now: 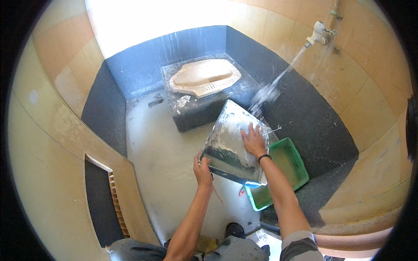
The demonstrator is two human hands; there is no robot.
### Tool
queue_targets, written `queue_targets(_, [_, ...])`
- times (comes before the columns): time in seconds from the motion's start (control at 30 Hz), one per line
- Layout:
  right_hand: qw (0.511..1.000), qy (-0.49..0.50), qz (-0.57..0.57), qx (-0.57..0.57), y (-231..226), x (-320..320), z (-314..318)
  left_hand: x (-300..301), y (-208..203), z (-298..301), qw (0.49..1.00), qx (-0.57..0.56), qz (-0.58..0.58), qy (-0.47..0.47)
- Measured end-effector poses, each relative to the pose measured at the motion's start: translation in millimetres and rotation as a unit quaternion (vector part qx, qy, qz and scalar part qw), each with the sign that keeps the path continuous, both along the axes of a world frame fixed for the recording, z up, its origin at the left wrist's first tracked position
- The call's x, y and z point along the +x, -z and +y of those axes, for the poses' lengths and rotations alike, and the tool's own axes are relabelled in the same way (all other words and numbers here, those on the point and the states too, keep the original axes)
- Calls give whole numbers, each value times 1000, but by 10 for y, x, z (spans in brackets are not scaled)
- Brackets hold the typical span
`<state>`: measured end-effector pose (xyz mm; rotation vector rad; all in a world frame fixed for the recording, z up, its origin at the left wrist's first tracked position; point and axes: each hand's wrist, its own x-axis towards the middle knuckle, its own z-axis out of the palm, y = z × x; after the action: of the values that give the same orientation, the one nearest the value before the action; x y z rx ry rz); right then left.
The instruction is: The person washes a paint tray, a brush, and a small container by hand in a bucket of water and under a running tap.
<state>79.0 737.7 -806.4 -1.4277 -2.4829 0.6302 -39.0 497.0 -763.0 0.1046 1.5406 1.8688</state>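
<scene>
Between my two hands is a tilted rectangular box-like container (pixel 230 135), grey-white with worn, smeared patches and a dark near side. My left hand (pixel 203 171) is closed on its near left corner. Across its pale wet face my right hand (pixel 255 142) lies with the fingers spread; a dark band circles that wrist. Just beyond the container, water pours from a white tap (pixel 320 34) on the right wall and splashes close to the far edge. Whether the face under my right hand is an inner or outer side, I cannot tell.
Below my right forearm sits a green tub (pixel 300 169) holding murky water. A beige squat toilet (pixel 204 77) is set in a raised dark block (pixel 191 117) ahead. Cloudy water covers the floor (pixel 161 174). A small red object (pixel 241 191) lies beside the tub. Walls close in on both sides.
</scene>
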Motion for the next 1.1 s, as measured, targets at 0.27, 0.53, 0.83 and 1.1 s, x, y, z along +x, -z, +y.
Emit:
queue_targets(0.27, [986, -113, 15, 122, -23, -64, 9, 146, -18, 18, 996, 56, -54, -49])
queue_targets(0.53, [998, -15, -23, -58, -369, -160, -151, 35, 160, -64, 991, 64, -78, -91])
queue_targets(0.83, [989, 13, -137, 50, -483, -392, -238, 122, 155, -149, 985, 88, -114, -92])
queue_targets(1.1, [983, 155, -55, 82, -519, -779, -34, 51, 206, -401, 987, 69, -146, -18])
